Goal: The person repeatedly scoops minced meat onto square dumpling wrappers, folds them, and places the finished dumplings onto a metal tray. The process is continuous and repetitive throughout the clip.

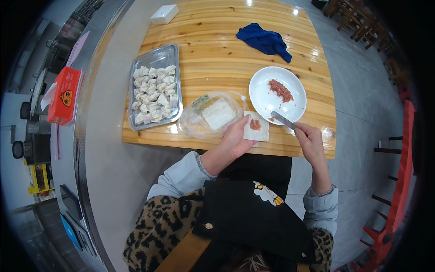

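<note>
White square dough wrapper with pink minced filling held in left hand; right hand grips flat grey metal spreader, tip over round white bowl just ahead.

One left hand and one right hand, two hands in all, hold one wrapper with one dab of filling, and one flat-bladed tool, by the near edge of one worktop. Near its left edge is one clear tray of dumplings, well over twenty, too crowded to count exactly. By the near edge lies one plastic bag with one stack of wrappers, sheets too close to count. Toward the right edge, one white plate and one main heap of meat; toward the far right corner, one blue cloth; at the far left corner, one white box
</note>
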`<state>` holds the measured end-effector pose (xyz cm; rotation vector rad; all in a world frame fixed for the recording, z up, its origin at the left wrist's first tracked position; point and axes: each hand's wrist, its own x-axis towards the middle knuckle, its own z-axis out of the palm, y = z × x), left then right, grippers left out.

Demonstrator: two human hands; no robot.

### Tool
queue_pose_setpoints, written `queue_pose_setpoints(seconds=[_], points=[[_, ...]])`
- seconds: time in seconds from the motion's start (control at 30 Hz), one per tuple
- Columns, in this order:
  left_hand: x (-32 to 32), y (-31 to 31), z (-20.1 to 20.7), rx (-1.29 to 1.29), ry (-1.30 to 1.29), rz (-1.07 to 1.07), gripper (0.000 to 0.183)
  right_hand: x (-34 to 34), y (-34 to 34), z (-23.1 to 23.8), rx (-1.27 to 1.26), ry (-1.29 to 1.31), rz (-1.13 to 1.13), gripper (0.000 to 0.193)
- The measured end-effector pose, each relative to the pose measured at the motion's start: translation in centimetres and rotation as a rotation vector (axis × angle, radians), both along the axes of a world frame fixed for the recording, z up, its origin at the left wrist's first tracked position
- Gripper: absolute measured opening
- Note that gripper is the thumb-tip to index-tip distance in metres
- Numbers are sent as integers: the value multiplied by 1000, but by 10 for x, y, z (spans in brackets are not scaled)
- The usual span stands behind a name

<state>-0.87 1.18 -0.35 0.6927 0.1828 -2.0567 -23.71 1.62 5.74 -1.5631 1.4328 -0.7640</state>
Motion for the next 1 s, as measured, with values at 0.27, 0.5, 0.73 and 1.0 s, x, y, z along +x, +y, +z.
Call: queue_pose_setpoints(seconds=[0.27,0.5,0.73,1.0], points=[[-1,2,6,-27,-28,-3,43,22,30,1,-124,-37,15,21],[17,13,26,-50,12,35,46,36,54,-5,-443,62,130,22],[14,17,45,-173,-71,34,45,29,47,-3,268,-345,-17,23],[16,11,54,-146,-125,48,41,35,44,13,-235,-175,-43,25]])
